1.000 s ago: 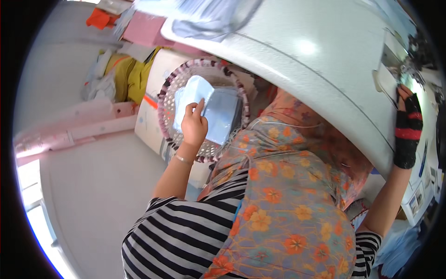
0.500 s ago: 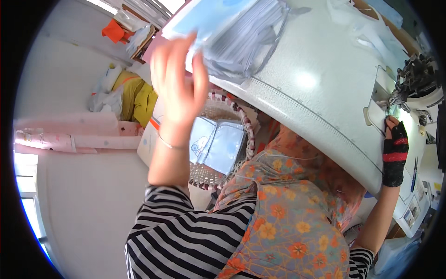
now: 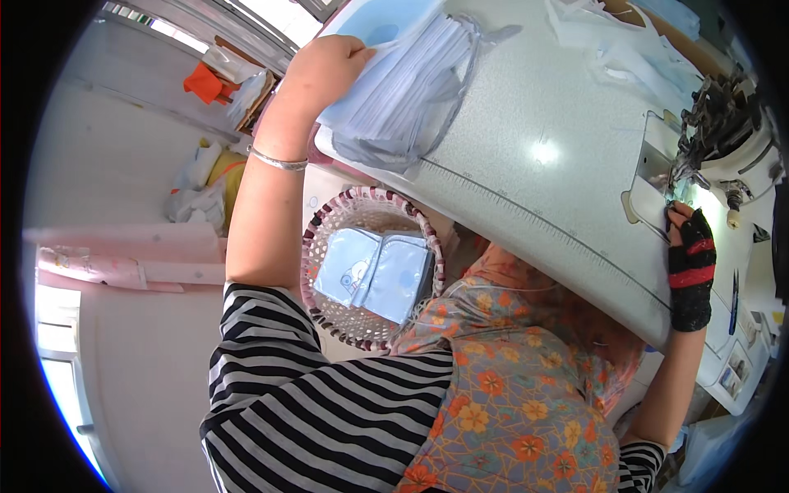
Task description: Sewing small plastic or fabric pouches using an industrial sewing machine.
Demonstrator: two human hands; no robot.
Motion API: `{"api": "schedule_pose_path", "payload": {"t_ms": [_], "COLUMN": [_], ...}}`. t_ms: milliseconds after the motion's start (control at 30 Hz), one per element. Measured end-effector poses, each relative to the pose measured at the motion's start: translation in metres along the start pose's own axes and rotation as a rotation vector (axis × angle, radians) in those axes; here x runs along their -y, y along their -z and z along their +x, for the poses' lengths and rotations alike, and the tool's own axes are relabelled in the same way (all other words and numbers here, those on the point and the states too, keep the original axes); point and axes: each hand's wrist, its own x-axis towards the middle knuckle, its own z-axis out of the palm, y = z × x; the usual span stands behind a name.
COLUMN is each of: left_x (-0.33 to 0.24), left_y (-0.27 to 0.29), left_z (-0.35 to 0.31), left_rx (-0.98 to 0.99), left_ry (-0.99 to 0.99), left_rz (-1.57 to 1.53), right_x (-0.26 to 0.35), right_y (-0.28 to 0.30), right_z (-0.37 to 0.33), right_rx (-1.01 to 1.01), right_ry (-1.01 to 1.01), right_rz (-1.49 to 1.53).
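My left hand (image 3: pixel 322 72), a bangle on its wrist, reaches to the far left of the table. Its thumb and fingers pinch the edge of a light blue fabric piece (image 3: pixel 380 31) on top of a stack. Below that piece lies a thick stack of pale fabric pieces (image 3: pixel 403 90), with a grey strip looped along its side. My right hand (image 3: pixel 692 267), in a black fingerless glove with red bands, rests beside the sewing machine (image 3: pixel 719 140). Its fingertips are drawn together close to the lit needle area; whatever they may hold is too small to make out.
Left of my lap stands a woven basket (image 3: pixel 309 283) holding folded light blue pieces (image 3: pixel 374 271). A ruler scale (image 3: pixel 534 215) runs along the table's front edge. White scraps (image 3: pixel 629 49) lie at the back right, and dark tweezers (image 3: pixel 733 304) lie right of my gloved hand.
My left hand has moved from above the table's left edge to the stack and closed on the top piece's edge. My right hand stays by the needle. The view has shifted slightly.
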Motion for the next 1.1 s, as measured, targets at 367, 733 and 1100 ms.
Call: {"api": "schedule_pose_path", "payload": {"t_ms": [367,733,1100], "left_x": [0.000,-0.003,0.004], "left_y": [-0.001,-0.001,0.007], "left_z": [-0.003,0.003,0.007], "left_rx": [0.046,0.036,0.100], "left_ry": [-0.029,-0.031,0.081], "left_rz": [-0.089,0.045,-0.154], "right_x": [-0.004,-0.004,-0.001], "right_y": [-0.001,-0.002,-0.001], "right_z": [-0.001,0.000,-0.001], "right_rx": [-0.017,-0.034,0.006], "right_ry": [0.053,0.069,-0.008], "right_rz": [-0.013,0.006,0.061]}}
